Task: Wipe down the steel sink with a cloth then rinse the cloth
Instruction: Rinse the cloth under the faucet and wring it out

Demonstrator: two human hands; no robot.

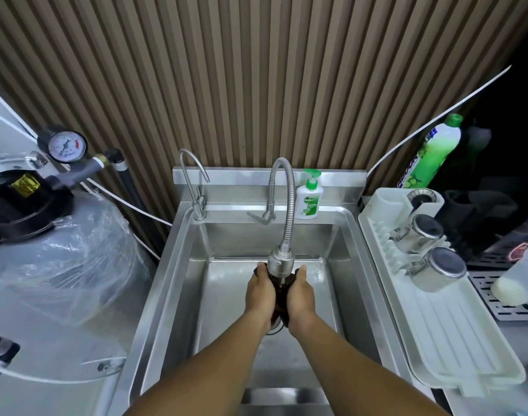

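Observation:
A dark brown cloth [280, 298] is bunched between both my hands over the middle of the steel sink [178, 295]. My left hand [261, 292] grips its left side and my right hand [301, 295] grips its right side. The flexible steel faucet [282, 259] bends down so its spray head sits just above the cloth, and a thin stream of water falls onto it. The drain below is mostly hidden by my hands and the cloth.
A small gooseneck tap [195, 187] and a soap pump bottle [307, 196] stand on the back ledge. A white dish rack [455, 334] with steel cups [420, 235] lies right, beside a green detergent bottle [431, 151]. A plastic-wrapped tank [61, 256] with a pressure gauge [66, 146] stands left.

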